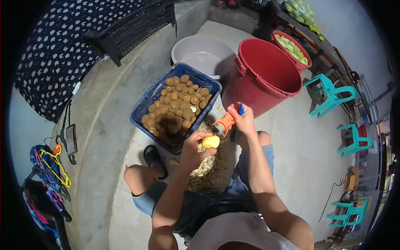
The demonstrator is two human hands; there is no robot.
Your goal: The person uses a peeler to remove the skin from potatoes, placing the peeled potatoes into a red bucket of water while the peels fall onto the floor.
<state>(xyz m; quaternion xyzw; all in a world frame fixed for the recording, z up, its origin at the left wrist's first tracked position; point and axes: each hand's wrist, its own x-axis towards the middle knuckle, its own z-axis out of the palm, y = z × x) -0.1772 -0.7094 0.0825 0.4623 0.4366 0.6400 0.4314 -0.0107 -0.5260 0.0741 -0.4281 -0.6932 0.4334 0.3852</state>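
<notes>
A peeled yellow potato is gripped in my left hand, in front of my lap. My right hand is closed round an orange peeler, just to the right of the potato and apart from it; a bit of blue shows at its fingers. Ahead of my hands a blue crate holds many brown unpeeled potatoes. Peelings lie heaped on the floor between my legs, below my hands.
A tall red bin stands right of the crate, with a pale basin behind. Beyond is a red tub of pale green pieces. Small teal chairs line the right. A low concrete ledge curves along the left, with hangers beside it.
</notes>
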